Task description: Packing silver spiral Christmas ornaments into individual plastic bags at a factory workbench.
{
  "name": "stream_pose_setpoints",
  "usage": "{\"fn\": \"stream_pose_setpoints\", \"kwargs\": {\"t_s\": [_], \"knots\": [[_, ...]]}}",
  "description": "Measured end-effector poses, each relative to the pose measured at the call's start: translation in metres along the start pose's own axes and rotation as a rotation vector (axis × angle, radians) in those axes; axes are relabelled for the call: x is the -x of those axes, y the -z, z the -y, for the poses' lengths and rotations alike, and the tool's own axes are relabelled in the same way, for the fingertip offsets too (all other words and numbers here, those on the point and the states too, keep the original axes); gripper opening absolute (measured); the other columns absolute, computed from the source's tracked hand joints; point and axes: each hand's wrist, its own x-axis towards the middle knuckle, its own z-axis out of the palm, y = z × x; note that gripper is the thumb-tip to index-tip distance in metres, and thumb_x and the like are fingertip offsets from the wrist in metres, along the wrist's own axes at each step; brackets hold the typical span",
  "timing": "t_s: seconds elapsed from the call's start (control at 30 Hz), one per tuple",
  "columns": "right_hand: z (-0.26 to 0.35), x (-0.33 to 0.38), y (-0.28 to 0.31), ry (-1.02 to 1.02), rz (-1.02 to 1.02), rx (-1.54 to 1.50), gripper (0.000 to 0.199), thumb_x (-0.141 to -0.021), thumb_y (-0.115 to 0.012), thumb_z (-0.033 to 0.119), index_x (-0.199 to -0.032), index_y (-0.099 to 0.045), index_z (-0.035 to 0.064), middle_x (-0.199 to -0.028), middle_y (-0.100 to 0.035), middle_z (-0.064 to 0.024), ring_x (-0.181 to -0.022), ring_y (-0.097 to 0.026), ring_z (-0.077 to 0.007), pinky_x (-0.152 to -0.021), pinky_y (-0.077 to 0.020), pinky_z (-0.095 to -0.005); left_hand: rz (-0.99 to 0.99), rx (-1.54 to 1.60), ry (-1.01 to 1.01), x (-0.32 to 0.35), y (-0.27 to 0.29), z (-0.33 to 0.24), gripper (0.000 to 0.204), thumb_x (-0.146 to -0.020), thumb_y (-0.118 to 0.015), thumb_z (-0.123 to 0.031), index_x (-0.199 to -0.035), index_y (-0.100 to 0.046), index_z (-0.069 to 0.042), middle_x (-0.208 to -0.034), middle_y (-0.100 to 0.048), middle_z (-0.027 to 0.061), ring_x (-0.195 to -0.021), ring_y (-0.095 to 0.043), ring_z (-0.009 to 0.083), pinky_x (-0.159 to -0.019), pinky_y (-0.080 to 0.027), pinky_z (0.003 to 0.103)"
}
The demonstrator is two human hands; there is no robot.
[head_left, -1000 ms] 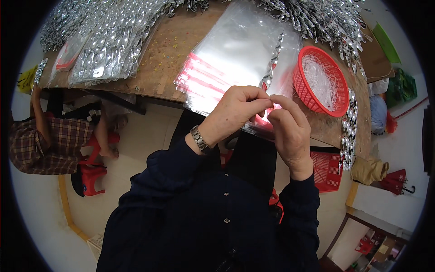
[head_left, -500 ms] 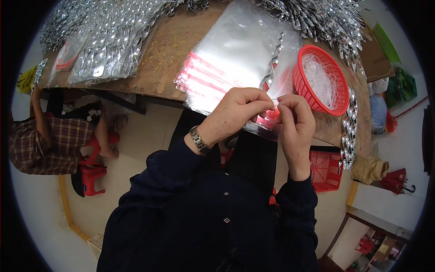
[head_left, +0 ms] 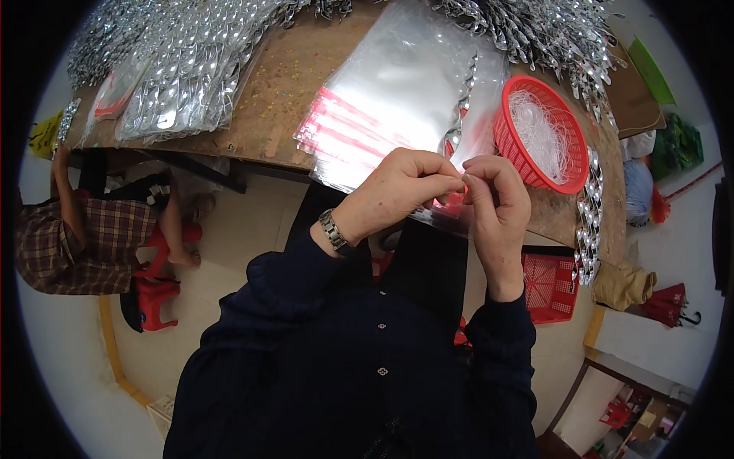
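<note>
Clear red-strip bags (head_left: 382,115) on table (head_left: 283,84)

A dark navy button-front top with long gathered sleeves covers both arms; a silver link wristwatch (head_left: 330,229) circles the left wrist.

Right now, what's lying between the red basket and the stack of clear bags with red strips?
In the head view, a shiny silver strip lies between the red basket and the stack of clear bags.

Basket (head_left: 577,164) right of bag stack (head_left: 382,115)
</note>
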Motion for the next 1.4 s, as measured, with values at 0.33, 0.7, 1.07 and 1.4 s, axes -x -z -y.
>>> {"fn": "stream_pose_setpoints", "kwargs": {"t_s": [0.33,0.7,1.07,1.4], "knots": [[0.010,0.004,0.002,-0.148,-0.049,-0.041,0.008,-0.090,-0.056,-0.003,-0.097,-0.059,-0.0004,-0.085,-0.058,-0.0019,-0.069,-0.051,-0.0065,-0.062,-0.0424,-0.0204,-0.039,0.019,-0.021,0.001,-0.001,-0.001,0.017,-0.086,-0.061,-0.015,-0.087,-0.068,0.000,-0.071,-0.058,-0.0031,-0.066,-0.050,0.0032,-0.059,-0.041,0.019],[0.018,0.010,-0.002,0.083,-0.123,0.165,0.004,-0.086,-0.059,-0.004,-0.090,-0.059,-0.0018,-0.083,-0.058,-0.0065,-0.074,-0.055,-0.0131,-0.066,-0.0435,-0.0239,-0.084,0.037,-0.024,0.004,-0.005,-0.006,0.016,-0.087,-0.061,-0.014,-0.085,-0.067,0.000,-0.069,-0.057,-0.0041,-0.064,-0.049,0.0027,-0.059,-0.040,0.019],[0.016,0.009,-0.006,0.095,-0.142,0.199,0.006,-0.084,-0.060,-0.004,-0.090,-0.060,-0.0012,-0.081,-0.059,-0.0104,-0.073,-0.058,-0.0211,-0.066,-0.0458,-0.0286,-0.081,0.001,-0.054,0.004,-0.009,-0.004,0.016,-0.088,-0.060,-0.013,-0.085,-0.067,0.001,-0.069,-0.056,-0.0051,-0.065,-0.048,0.0021,-0.059,-0.040,0.019],[0.020,0.008,-0.005,0.100,-0.136,0.237,0.007,-0.082,-0.062,-0.003,-0.088,-0.060,-0.0002,-0.079,-0.059,-0.0122,-0.070,-0.059,-0.0253,-0.063,-0.0466,-0.0320,-0.092,-0.075,-0.086,0.005,-0.010,-0.003,0.022,-0.090,-0.058,-0.017,-0.089,-0.067,0.003,-0.069,-0.058,-0.0012,-0.065,-0.051,0.0048,-0.059,-0.041,0.022]]}}
